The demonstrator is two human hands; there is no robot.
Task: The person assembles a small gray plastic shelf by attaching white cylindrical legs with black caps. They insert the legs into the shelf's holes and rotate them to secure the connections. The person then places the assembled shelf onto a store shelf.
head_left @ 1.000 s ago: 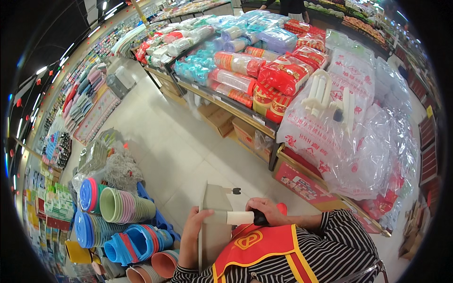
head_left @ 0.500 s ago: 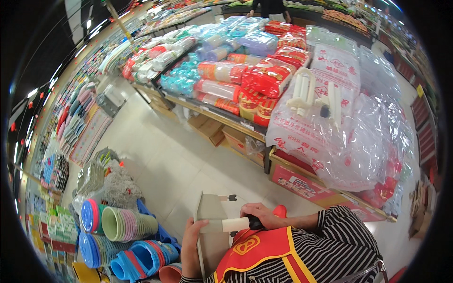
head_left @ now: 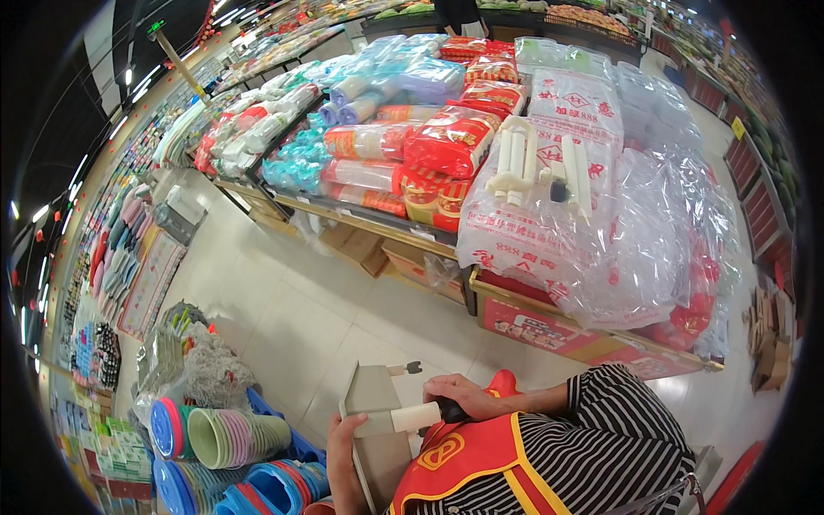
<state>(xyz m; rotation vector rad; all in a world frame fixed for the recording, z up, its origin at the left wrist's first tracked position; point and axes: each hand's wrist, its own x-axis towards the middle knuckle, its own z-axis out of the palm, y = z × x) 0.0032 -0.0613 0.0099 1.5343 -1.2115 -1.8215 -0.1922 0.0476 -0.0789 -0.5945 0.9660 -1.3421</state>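
Note:
Low in front of my body is a beige-grey panel (head_left: 372,452), flat-faced and tilted. My left hand (head_left: 345,455) grips its left edge, the fingers partly hidden behind it. A short white tube (head_left: 415,418) runs across from the panel. At the tube's right end, my right hand (head_left: 462,394) closes around a black fitting (head_left: 449,410). A small dark-tipped prong (head_left: 406,369) sticks out past the panel's top. The exact kind of this item cannot be made out. Behind my right hand a red rounded thing (head_left: 503,383) shows.
Ahead stands a display table (head_left: 403,230) stacked with red packages (head_left: 455,137) and clear plastic bags (head_left: 639,232). Two cream plastic parts, a tubed one (head_left: 515,159) and a slimmer one (head_left: 577,176), lie on the bags. Nested bins (head_left: 236,436) and grey mop heads (head_left: 215,360) stand at lower left.
My view has shifted, so the display table sits further left in the picture. The panel and both hands sit slightly lower, with the same grips.

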